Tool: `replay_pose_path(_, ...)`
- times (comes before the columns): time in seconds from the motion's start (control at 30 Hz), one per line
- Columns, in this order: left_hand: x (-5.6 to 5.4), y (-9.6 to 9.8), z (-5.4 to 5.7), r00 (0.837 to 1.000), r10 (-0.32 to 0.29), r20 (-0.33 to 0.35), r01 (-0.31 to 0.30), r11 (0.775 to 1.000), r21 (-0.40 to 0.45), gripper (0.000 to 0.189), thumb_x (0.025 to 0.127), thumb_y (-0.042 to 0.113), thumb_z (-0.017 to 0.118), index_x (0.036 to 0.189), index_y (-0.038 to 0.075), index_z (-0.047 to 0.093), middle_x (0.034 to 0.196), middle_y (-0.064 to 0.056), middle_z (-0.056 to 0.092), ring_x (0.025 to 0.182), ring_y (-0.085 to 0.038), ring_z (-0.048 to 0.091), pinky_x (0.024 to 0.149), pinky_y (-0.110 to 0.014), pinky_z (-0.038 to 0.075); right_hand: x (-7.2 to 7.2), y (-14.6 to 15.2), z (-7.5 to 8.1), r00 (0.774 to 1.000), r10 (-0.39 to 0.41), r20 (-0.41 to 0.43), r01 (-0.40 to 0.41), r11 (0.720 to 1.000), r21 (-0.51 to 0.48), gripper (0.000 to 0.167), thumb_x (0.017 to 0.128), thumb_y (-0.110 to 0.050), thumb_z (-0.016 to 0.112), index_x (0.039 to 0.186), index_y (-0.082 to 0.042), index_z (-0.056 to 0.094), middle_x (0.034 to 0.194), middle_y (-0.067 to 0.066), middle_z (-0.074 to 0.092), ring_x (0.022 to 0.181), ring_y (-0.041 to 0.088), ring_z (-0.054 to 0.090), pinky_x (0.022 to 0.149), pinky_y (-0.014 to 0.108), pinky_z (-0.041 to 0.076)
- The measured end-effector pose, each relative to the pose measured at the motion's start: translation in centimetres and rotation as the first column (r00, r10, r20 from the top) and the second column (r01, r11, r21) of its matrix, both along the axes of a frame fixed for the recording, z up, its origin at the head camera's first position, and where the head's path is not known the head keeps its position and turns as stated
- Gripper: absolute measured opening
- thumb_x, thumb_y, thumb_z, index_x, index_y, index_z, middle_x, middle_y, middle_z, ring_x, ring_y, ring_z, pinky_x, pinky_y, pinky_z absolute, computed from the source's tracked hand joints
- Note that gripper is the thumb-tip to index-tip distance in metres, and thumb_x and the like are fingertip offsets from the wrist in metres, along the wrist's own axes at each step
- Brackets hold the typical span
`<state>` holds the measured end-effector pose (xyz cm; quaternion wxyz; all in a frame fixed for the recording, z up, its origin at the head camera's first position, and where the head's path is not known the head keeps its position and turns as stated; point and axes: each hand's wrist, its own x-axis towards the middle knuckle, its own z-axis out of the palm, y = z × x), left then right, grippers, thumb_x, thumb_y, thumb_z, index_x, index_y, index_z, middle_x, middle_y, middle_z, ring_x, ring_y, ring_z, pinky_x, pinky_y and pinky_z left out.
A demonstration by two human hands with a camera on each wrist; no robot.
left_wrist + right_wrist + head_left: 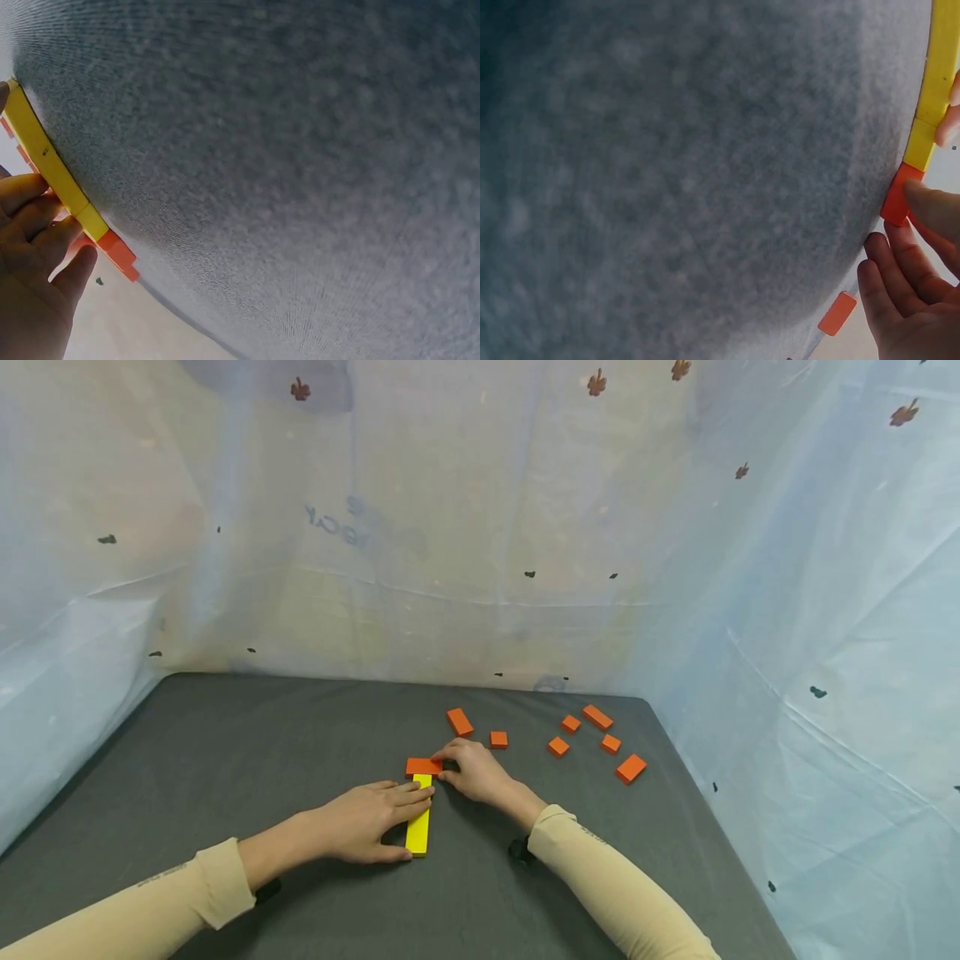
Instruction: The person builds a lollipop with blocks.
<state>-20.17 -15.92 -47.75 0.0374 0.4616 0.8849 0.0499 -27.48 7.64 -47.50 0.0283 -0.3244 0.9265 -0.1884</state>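
Observation:
A yellow strip (418,837) lies lengthwise on the dark table, made of a long yellow block (37,142) and a short yellow block (921,142) set end to end. Across its far end sits an orange block (418,767), so the pieces form a T. My left hand (367,820) rests on the strip from the left, fingers straight over its far half and thumb by its near end. From the right, my right hand (478,772) pinches the right end of the orange block between thumb and forefinger; the other fingers are bent loosely beside it.
Beyond the right hand lie a longer orange block (460,722) and a small orange block (498,740). Several more, among them an orange block (631,768), are scattered at the right. A pale plastic sheet (420,527) hangs behind the grey table (225,752).

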Motion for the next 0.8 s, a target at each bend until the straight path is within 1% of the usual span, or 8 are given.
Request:
replay_pose_path(0.27, -0.2, 0.0, 0.4, 0.999, 0.014, 0.034, -0.014, 1.0, 0.003, 0.077, 0.096, 0.056, 0.07, 0.156, 0.01, 0.05, 0.165, -0.003, 0.041, 0.15, -0.026, 0.041, 0.117, -0.053, 0.04, 0.3, -0.2, 0.2, 1.0, -0.003, 0.019, 0.003, 1.0, 0.001, 0.032, 0.099, -0.017, 0.074, 0.13, -0.011, 0.073, 0.125, 0.005, 0.069, 0.115, 0.021, 0.066, 0.099, 0.036, 0.055)
replay_pose_path(0.43, -0.4, 0.1, 0.8, 0.999, 0.017, 0.034, -0.016, 1.0, -0.021, 0.078, 0.095, 0.055, 0.071, 0.156, 0.011, 0.05, 0.165, -0.003, 0.041, 0.151, -0.025, 0.04, 0.118, -0.053, 0.039, 0.2, -0.1, 0.2, 1.0, -0.016, 0.024, 0.016, 1.0, -0.004, 0.031, 0.1, -0.019, 0.073, 0.13, -0.012, 0.073, 0.125, 0.005, 0.068, 0.115, 0.021, 0.066, 0.099, 0.036, 0.055)
replay_pose_path(0.53, -0.4, 0.2, 0.8, 0.999, 0.015, 0.036, -0.014, 1.0, -0.021, 0.078, 0.095, 0.055, 0.072, 0.155, 0.01, 0.051, 0.165, -0.004, 0.041, 0.151, -0.024, 0.04, 0.118, -0.053, 0.039, 0.2, 0.0, 0.3, 0.999, -0.013, 0.034, 0.013, 1.0, -0.017, 0.031, 0.099, -0.02, 0.074, 0.13, -0.012, 0.073, 0.125, 0.005, 0.067, 0.113, 0.021, 0.065, 0.098, 0.036, 0.055)
replay_pose_path(0.6, -0.3, 0.1, 0.7, 1.0, 0.01, 0.027, -0.009, 1.0, -0.013, 0.078, 0.094, 0.055, 0.072, 0.155, 0.01, 0.052, 0.165, -0.005, 0.042, 0.151, -0.024, 0.04, 0.117, -0.053, 0.039, 0.3, 0.2, 0.4, 0.999, -0.01, 0.045, 0.012, 0.999, -0.043, 0.032, 0.099, -0.021, 0.074, 0.13, -0.011, 0.073, 0.126, 0.005, 0.066, 0.113, 0.021, 0.065, 0.097, 0.037, 0.055)
replay_pose_path(0.7, -0.3, -0.1, 0.6, 1.0, 0.01, 0.006, -0.01, 1.0, 0.017, 0.08, 0.093, 0.057, 0.073, 0.154, 0.01, 0.053, 0.164, -0.006, 0.042, 0.15, -0.026, 0.041, 0.117, -0.055, 0.039, 0.3, 0.7, 0.7, 0.998, -0.017, 0.057, 0.022, 0.995, -0.098, 0.034, 0.1, -0.02, 0.073, 0.133, -0.011, 0.071, 0.13, 0.007, 0.064, 0.117, 0.024, 0.064, 0.1, 0.041, 0.054)
replay_pose_path(0.8, -0.4, -0.3, 0.6, 0.999, 0.036, 0.002, -0.036, 0.998, 0.048, 0.084, 0.092, 0.061, 0.072, 0.155, 0.01, 0.051, 0.165, -0.007, 0.041, 0.15, -0.026, 0.041, 0.118, -0.057, 0.036, 0.1, 1.6, 1.1, 0.997, -0.05, 0.055, 0.058, 0.985, -0.16, 0.038, 0.101, -0.018, 0.071, 0.137, -0.008, 0.068, 0.135, 0.01, 0.062, 0.122, 0.029, 0.062, 0.102, 0.047, 0.053)
